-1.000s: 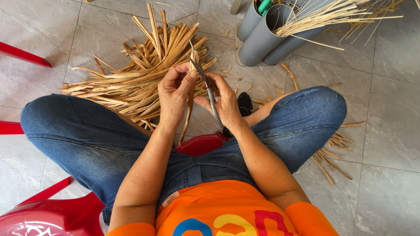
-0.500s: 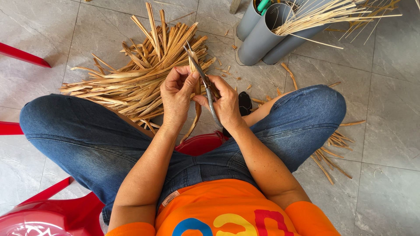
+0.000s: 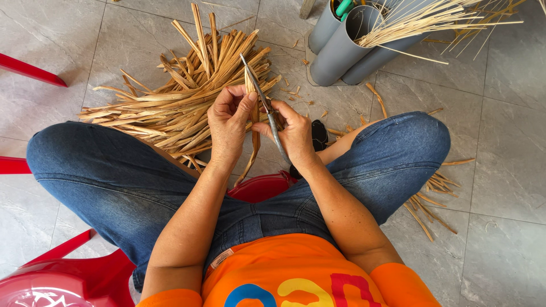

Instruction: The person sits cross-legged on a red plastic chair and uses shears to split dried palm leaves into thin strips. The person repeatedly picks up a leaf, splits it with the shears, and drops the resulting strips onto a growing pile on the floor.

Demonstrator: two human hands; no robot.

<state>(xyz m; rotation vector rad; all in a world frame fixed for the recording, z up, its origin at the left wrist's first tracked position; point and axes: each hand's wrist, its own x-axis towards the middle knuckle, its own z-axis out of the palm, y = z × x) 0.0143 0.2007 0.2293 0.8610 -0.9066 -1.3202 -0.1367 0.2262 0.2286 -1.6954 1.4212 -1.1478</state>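
One dried strip (image 3: 251,96), upright above the lap, is pinched between the fingers of the left hand (image 3: 228,124); a slim knife (image 3: 263,103) is gripped by the closed fingers of the right hand (image 3: 294,135), its blade laid against the strip. Beyond, a heap of dried strips (image 3: 176,102) is spread on the tiled floor (image 3: 500,142). Grey tubes (image 3: 341,45) holding thin sticks are set further off.

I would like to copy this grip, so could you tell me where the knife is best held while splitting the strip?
Hold the knife by its lower handle end, coming from the right as the right hand does: the pointed blade tip slants up and away, against the strip pinched by the left hand.
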